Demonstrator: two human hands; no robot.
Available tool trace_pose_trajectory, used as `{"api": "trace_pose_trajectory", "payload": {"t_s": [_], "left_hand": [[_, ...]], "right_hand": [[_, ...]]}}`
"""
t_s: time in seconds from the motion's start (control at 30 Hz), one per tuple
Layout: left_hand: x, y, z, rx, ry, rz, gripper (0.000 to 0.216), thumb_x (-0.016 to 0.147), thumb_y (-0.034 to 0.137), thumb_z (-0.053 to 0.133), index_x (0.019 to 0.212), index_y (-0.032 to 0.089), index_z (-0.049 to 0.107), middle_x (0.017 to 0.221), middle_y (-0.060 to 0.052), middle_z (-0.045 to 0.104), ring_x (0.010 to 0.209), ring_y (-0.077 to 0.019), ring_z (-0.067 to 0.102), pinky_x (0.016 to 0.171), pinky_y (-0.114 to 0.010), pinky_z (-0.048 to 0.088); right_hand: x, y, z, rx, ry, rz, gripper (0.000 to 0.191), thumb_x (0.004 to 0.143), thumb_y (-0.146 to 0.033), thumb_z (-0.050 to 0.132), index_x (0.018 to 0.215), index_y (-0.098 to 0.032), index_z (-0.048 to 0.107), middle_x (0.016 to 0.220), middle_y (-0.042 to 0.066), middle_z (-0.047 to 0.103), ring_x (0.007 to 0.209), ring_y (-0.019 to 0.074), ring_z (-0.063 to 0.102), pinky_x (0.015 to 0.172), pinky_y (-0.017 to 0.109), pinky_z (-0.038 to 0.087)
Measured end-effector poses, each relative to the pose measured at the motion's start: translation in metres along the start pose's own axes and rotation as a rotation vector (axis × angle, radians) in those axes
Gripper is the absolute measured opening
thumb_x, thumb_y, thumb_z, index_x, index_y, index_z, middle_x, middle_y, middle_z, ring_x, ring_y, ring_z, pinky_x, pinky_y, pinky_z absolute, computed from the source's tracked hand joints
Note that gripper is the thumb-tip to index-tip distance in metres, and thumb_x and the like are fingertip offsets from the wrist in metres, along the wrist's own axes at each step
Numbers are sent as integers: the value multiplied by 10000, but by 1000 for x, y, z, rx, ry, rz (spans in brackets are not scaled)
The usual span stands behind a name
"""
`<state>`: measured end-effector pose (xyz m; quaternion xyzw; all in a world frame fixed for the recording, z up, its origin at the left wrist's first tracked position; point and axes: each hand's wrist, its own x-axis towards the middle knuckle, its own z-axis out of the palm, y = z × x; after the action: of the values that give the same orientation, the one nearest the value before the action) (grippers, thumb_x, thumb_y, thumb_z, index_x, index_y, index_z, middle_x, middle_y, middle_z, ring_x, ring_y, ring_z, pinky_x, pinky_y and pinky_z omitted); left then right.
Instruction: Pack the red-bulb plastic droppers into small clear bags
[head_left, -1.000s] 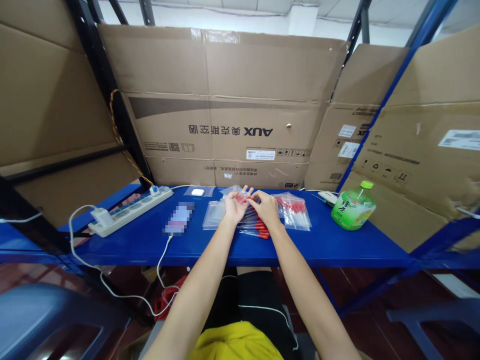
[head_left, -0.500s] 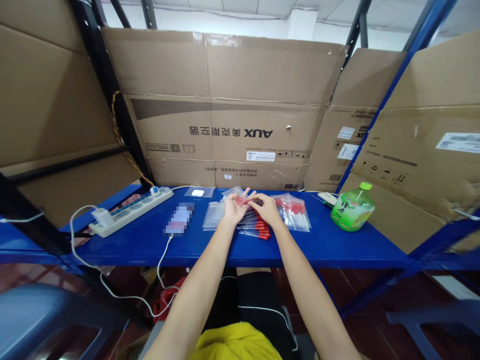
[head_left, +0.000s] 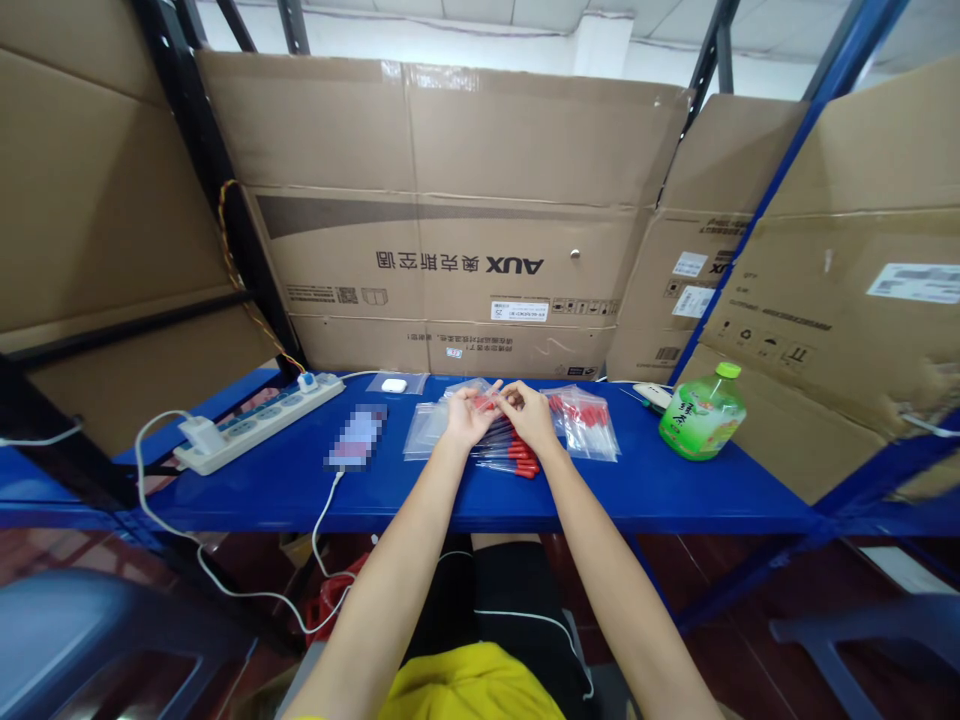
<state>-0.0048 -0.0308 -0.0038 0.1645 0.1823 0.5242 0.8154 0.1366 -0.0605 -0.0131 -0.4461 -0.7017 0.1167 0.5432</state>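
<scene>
Both hands meet over the middle of the blue shelf top [head_left: 637, 490]. My left hand [head_left: 466, 413] cups a small bunch of red-tipped sticks, its fingers partly curled round them. My right hand [head_left: 529, 413] pinches at the same bunch from the right, fingertips touching the left hand's. Under the hands lie more red-capped dark sticks [head_left: 517, 460] in a loose row. A clear bag of red-tipped pieces [head_left: 589, 420] lies just right of my right hand. Empty clear bags [head_left: 426, 425] lie just left of my left hand.
A green drink bottle [head_left: 701, 412] lies at the right. A white power strip [head_left: 251, 420] with a charger and cable sits at the left, a phone [head_left: 357, 437] beside it. A small white case [head_left: 393, 385] lies behind. Cardboard boxes [head_left: 465, 220] wall the back.
The hands have stayed together over the sticks; the left fingers have curled in slightly and the right fingertips have shifted on the bunch. The view has barely moved.
</scene>
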Motion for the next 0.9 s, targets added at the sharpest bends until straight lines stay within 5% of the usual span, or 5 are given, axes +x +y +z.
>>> {"api": "trace_pose_trajectory", "payload": {"t_s": [0.3, 0.53, 0.73, 0.9], "left_hand": [[-2, 1, 1, 32, 32, -2, 327, 710, 159, 502, 1011, 130, 626, 1046, -193, 713, 796, -282, 703, 686, -421, 590], [6, 6, 7, 179, 382, 196, 138, 811, 118, 565, 837, 207, 463, 685, 26, 485, 506, -114, 492, 514, -209, 402], [1, 18, 7, 137, 311, 81, 175, 867, 236, 528, 761, 228, 388, 605, 22, 400, 521, -176, 485, 510, -300, 441], [-5, 24, 3, 104, 250, 49, 132, 877, 297, 517, 813, 222, 430, 689, -40, 481, 731, -260, 614, 634, -409, 558]], "right_hand": [[0, 7, -3, -93, -45, 58, 197, 879, -394, 680, 839, -208, 730, 693, -2, 655, 635, 162, 574, 654, 271, 430], [-1, 27, -28, -270, -82, 172, 193, 864, -361, 691, 975, -211, 743, 817, 25, 714, 718, 178, 618, 704, 283, 437], [-7, 18, -43, -312, -222, 282, 266, 896, -469, 662, 858, -217, 737, 609, -13, 643, 594, 162, 593, 581, 265, 366], [-14, 21, -51, -68, -458, 293, 184, 763, -379, 771, 825, -206, 768, 712, 0, 729, 663, 173, 649, 623, 268, 447]]}}
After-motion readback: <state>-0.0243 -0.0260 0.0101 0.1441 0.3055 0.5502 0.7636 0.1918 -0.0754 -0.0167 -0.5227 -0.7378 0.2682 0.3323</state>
